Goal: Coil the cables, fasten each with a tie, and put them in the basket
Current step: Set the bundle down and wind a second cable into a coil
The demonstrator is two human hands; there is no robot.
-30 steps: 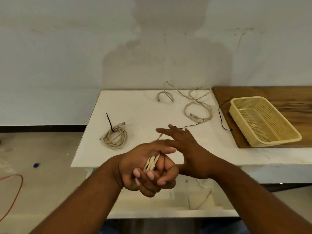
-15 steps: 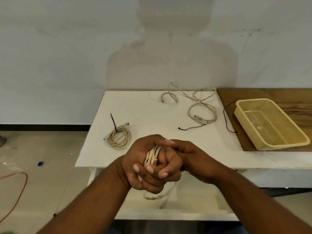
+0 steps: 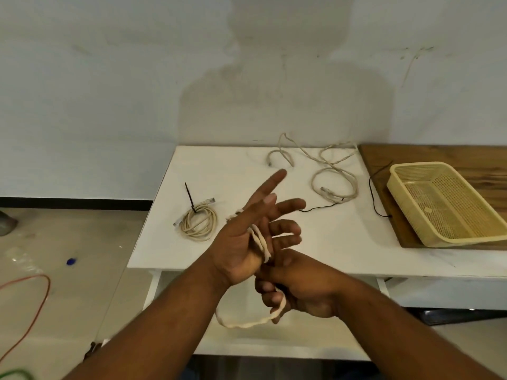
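Cable (image 3: 260, 242) in cream lies in a few strands across the palm of our left hand (image 3: 238, 242). That hand's fingers are spread out straight, the forefinger pointing up and away, and nothing there is clenched. Just beneath it, our right hand (image 3: 304, 286) has its fingers curled round the same cable, and a slack loop hangs below that grip. Both hands are well left of the basket (image 3: 419, 165) and nearer to us than it. The basket stands on a wooden board (image 3: 439, 154) on the counter (image 3: 329, 242). A thin black strand (image 3: 373, 198) lies just left of the basket. Farther left, toward the wall, lies a loose cable (image 3: 326, 191), uncoiled. Farthest left of the basket sits a coiled cable (image 3: 210, 223) with a black tie (image 3: 189, 196) sticking up from it.
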